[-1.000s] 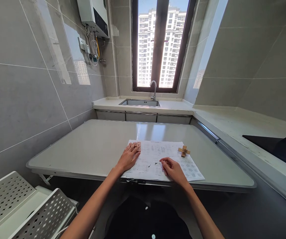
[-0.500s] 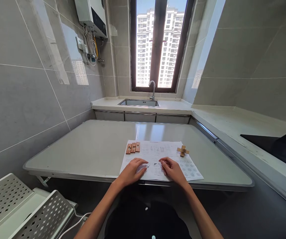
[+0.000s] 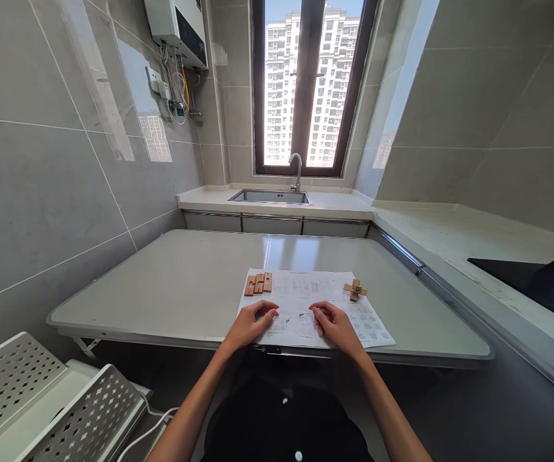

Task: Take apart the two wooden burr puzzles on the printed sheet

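Note:
A printed paper sheet [image 3: 294, 307] lies on the folding table with small diagrams and text on it. My left hand [image 3: 251, 322] rests at the sheet's lower left, fingers loosely bent and thumb a little apart, with nothing visible in it. Over the sheet's lower middle, my right hand [image 3: 335, 326] is bent too, its fingers relaxed and no object showing in them. Three flat wooden pieces with cut-outs [image 3: 258, 283] stand side by side at the sheet's upper left. At the upper right sits an assembled wooden cross puzzle [image 3: 355, 290], apart from both hands.
The pale folding table [image 3: 171, 282] has a seam down its middle. Behind it are a counter with a sink [image 3: 271, 197] and a faucet [image 3: 296, 172]. A dark bag [image 3: 541, 282] lies on the right counter. A white perforated rack [image 3: 84, 417] stands at lower left.
My left hand has drawn back slightly to the left and its fingers have curled more. My right hand stays nearly in place. The wooden pieces have not moved on the sheet.

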The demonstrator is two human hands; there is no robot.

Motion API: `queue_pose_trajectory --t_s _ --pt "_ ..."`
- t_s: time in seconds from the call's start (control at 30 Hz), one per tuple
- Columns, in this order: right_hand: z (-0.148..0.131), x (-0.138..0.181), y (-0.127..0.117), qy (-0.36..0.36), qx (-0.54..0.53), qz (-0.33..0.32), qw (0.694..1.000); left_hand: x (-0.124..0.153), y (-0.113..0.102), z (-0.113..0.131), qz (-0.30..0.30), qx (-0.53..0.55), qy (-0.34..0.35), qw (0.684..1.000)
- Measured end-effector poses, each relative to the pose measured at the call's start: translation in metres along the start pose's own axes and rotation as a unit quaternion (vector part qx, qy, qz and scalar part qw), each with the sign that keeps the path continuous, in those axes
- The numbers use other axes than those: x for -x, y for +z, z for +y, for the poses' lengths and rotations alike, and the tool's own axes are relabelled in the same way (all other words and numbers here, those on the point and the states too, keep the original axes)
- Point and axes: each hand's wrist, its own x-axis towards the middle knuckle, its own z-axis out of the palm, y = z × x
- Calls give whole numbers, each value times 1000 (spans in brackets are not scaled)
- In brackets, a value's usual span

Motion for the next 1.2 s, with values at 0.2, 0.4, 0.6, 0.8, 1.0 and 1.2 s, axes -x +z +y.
queue_pose_trajectory --t_s 0.2,0.4,0.6,0.8,1.0,1.2 --pt "-2 1 0 -6 -1 8 1000 1 -1 3 5 -12 -11 1000" --pt "-3 2 1 3 7 4 1000 2 0 3 6 -14 -9 1000" --pt "-5 2 1 1 -2 3 1000 1 1 2 8 -14 7 1000" --pt "1 -3 -4 15 -45 10 999 2 1 3 9 -19 2 1000" --pt "21 -17 -42 29 103 203 973 1 2 1 10 -27 2 1000" --pt "29 -28 -79 86 299 302 901 0 3 -3 8 -24 -3 1000"
